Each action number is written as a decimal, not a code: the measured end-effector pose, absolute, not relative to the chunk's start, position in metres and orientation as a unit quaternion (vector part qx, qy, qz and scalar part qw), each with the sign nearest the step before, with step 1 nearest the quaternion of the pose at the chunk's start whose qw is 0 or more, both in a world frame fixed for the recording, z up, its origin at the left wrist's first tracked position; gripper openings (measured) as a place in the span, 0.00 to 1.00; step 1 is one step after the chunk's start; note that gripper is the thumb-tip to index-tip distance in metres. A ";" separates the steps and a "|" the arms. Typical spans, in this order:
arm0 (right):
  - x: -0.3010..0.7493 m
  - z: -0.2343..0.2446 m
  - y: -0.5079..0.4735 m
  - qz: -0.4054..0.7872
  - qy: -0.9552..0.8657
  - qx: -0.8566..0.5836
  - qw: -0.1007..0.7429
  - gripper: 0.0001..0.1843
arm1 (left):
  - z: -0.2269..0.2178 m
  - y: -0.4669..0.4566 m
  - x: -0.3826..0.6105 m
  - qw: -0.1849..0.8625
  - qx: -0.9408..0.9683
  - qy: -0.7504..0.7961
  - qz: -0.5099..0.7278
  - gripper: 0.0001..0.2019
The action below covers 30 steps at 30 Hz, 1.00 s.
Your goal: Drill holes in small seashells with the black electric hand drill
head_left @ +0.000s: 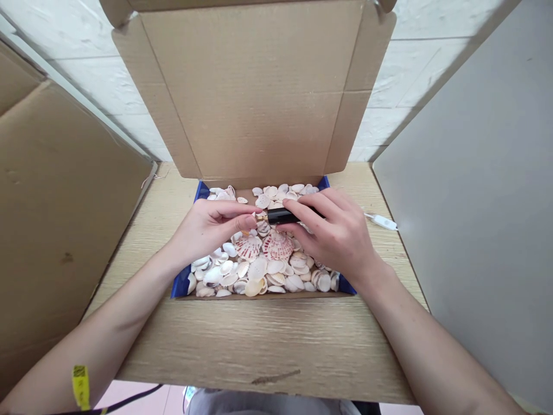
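My right hand (332, 227) is wrapped round a black mini drill (283, 216), held level with its brass chuck (261, 218) pointing left. The thumb and fingers of my left hand (216, 225) are pinched together at the drill's tip. Between them a bit of a small whitish shell (254, 215) shows; most of it is hidden by the fingers. Both hands are above an open cardboard box (259, 296) with blue side walls. Many loose white shells (258, 268) lie in it, along with larger red-striped scallop shells (277, 245) below the drill.
The box's tall lid (254, 86) stands open at the back. A white cable with an inline switch (383, 222) lies right of the box on the wooden table (259, 340). A cardboard panel (64, 202) rises at left, a grey panel (475, 173) at right.
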State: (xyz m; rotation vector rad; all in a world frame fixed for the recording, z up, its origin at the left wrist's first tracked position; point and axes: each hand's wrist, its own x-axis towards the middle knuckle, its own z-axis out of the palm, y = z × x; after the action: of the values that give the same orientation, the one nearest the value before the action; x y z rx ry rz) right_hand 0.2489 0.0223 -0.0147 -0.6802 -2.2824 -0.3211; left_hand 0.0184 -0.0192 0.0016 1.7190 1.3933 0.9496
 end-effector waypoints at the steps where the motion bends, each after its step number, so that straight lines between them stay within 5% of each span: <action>1: 0.249 -0.014 0.022 -0.132 -0.883 -0.259 0.368 0.12 | 0.002 -0.019 0.018 0.372 0.662 0.542 0.360 0.09; 19: 0.249 -0.014 0.023 -0.143 -0.841 -0.288 0.435 0.12 | 0.005 0.000 0.030 0.505 0.571 0.512 0.396 0.08; 30: 0.248 -0.017 0.023 -0.113 -0.854 -0.274 0.428 0.14 | 0.003 -0.021 0.025 0.416 0.619 0.508 0.431 0.12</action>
State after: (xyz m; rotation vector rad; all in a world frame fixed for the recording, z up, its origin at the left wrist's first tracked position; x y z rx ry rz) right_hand 0.2484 0.0235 -0.0166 -0.6834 -2.1328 -0.2820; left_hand 0.0254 -0.0206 0.0035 1.5529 1.2763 1.0817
